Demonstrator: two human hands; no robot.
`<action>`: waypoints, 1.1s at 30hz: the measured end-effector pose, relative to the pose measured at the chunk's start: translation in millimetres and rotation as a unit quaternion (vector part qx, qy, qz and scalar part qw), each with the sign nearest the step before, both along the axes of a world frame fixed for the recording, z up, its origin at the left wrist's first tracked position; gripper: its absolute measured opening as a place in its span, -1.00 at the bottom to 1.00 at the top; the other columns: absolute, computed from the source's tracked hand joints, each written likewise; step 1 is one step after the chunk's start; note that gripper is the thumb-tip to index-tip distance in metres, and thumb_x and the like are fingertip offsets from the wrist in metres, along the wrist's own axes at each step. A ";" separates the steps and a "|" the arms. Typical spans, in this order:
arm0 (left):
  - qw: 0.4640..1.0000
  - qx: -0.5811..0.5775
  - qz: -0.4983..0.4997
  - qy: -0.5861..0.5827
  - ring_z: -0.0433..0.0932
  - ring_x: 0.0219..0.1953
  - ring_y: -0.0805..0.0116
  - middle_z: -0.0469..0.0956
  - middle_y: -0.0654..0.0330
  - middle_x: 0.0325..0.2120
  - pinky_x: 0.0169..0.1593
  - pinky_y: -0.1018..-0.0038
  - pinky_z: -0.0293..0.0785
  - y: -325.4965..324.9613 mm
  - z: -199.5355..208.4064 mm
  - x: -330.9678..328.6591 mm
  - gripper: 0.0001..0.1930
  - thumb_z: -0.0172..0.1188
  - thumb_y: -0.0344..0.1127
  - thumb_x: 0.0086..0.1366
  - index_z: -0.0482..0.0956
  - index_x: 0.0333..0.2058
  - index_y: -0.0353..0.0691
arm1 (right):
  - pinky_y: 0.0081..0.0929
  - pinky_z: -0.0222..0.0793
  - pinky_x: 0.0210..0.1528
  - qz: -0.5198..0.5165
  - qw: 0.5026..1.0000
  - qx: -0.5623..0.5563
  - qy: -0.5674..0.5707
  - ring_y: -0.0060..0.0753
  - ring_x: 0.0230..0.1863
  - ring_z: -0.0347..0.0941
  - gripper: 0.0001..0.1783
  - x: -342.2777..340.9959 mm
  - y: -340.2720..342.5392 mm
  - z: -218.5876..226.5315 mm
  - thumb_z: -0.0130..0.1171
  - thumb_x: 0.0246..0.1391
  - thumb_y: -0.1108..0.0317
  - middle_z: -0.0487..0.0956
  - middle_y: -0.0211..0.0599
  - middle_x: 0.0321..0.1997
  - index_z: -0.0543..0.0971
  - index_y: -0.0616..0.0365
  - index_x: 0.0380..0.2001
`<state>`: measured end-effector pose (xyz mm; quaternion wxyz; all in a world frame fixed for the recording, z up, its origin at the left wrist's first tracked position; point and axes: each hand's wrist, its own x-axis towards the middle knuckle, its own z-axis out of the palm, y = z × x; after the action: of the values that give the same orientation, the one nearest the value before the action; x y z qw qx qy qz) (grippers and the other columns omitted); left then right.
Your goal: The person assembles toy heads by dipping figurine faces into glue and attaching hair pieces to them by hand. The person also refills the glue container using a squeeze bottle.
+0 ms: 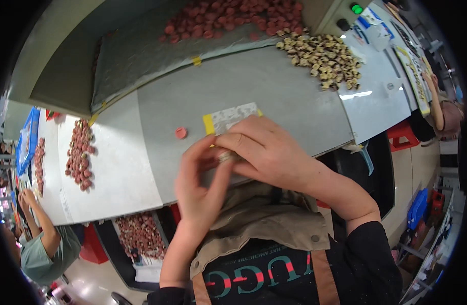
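My left hand (200,178) and my right hand (266,150) meet just above the near part of the grey table (274,76). A small pale piece (224,156) sits between their closed fingertips, partly hidden and slightly blurred. The fingers of both hands press around it. Beyond my right hand lies a white patterned sheet (236,114) with yellow tape at its ends, partly covered by that hand. A single round red piece (180,132) rests on the table, left of the sheet.
At the back, a machine's covered bed holds many red pieces (233,18). Cream-and-dark small pieces (322,56) are heaped far right. Assembled-looking red pieces (81,157) form a row at left. Below the edge stands a black bin (142,239). Other people (53,249) work on both sides.
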<state>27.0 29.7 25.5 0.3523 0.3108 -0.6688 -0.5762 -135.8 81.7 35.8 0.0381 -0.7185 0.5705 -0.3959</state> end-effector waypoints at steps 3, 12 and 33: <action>0.912 -0.339 0.051 -0.226 0.53 -0.19 0.23 0.58 0.10 -0.26 -0.04 0.37 0.43 -38.9 -4.0 29.1 -0.78 0.22 -0.53 0.18 0.56 -0.16 -0.31 | -0.28 0.35 -0.11 -0.030 0.999 0.035 0.005 -0.18 -0.19 0.44 -0.67 -30.8 12.2 0.4 0.35 -0.13 0.32 0.51 -0.30 -0.25 0.56 0.07 -0.23; 0.903 -0.331 0.097 -0.256 0.43 -0.01 0.08 0.45 0.04 -0.02 0.05 0.33 0.34 -76.0 11.2 34.5 -0.71 0.18 -0.45 0.22 0.53 -0.06 -0.25 | -0.28 0.36 -0.08 -0.216 0.964 0.020 0.156 -0.10 -0.15 0.43 -0.79 -151.2 1.5 1.8 0.15 0.09 0.36 0.51 -0.20 -0.22 0.54 0.17 -0.19; 0.953 0.253 -0.032 0.162 0.39 -0.35 0.66 0.48 0.36 -0.35 -0.24 0.69 0.36 -25.1 -8.0 -5.1 -0.82 0.16 -0.43 0.31 0.50 -0.13 -0.29 | -0.43 0.43 -0.28 -0.094 0.980 0.163 0.066 -0.24 -0.31 0.49 -0.84 -73.3 -2.8 7.7 0.17 0.09 0.43 0.51 -0.26 -0.24 0.53 0.16 -0.23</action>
<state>22.0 4.7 17.5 0.3470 0.2707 -0.4448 -0.7801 -209.0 78.9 43.5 0.0800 -0.6704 0.6937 -0.2509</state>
